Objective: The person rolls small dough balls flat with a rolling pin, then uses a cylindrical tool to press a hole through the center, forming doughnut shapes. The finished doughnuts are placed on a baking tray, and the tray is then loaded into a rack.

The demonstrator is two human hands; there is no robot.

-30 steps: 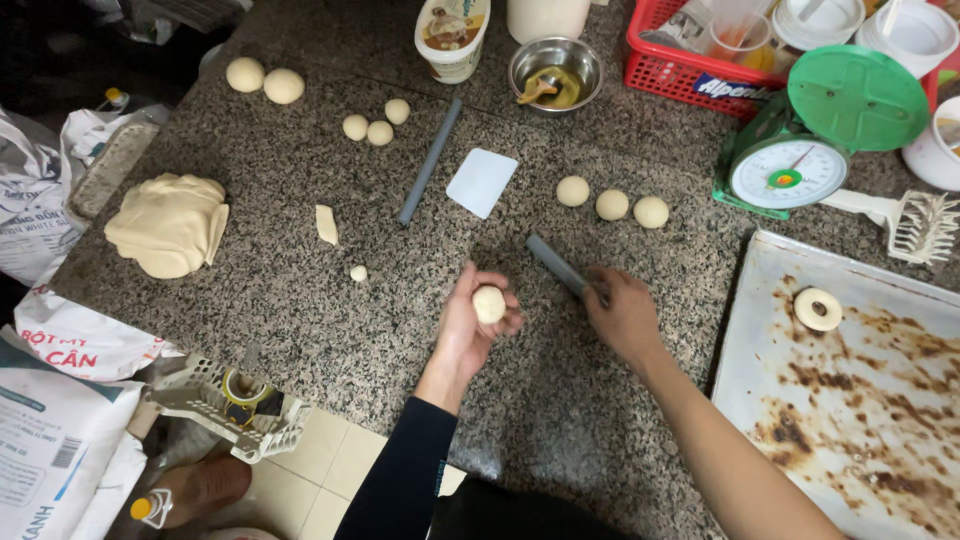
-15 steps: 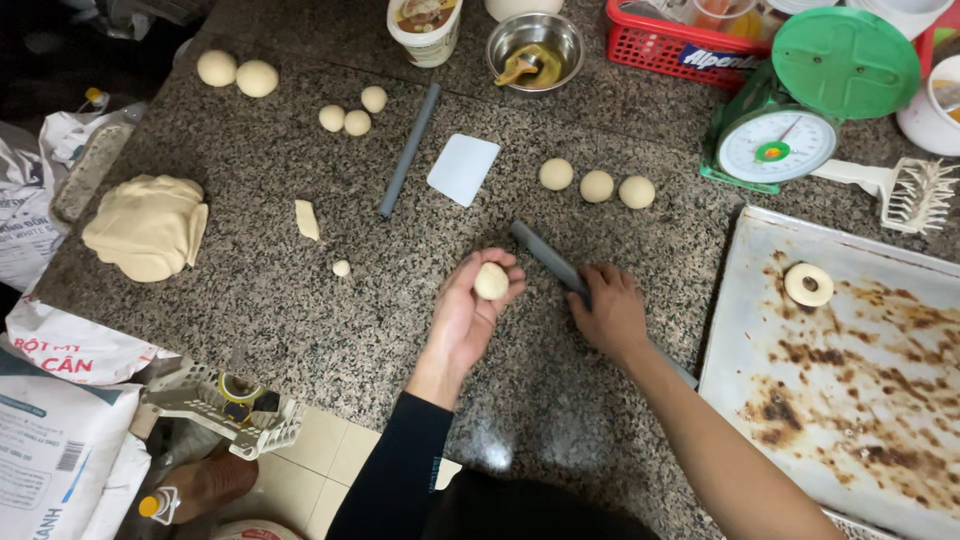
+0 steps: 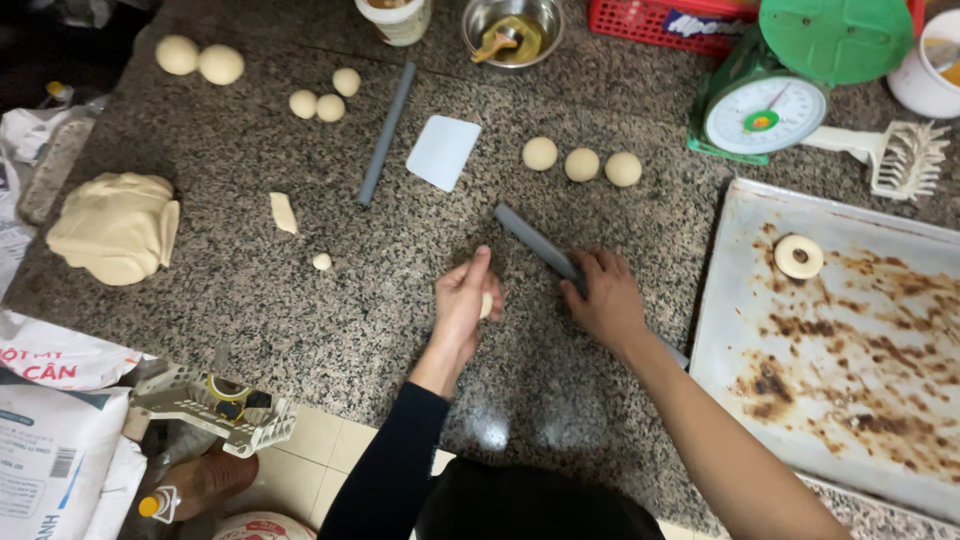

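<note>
Cupping a small dough ball (image 3: 486, 304), my left hand (image 3: 464, 300) curls closed around it just left of the grey rod (image 3: 540, 243). That rod slants from upper left to lower right under my right hand (image 3: 604, 300), whose fingers press flat, not clenched.

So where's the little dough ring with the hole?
In the head view, the small pale dough ring lies alone at the upper left corner of the stained metal baking tray, on the right side, just below the green kitchen scale.
</note>
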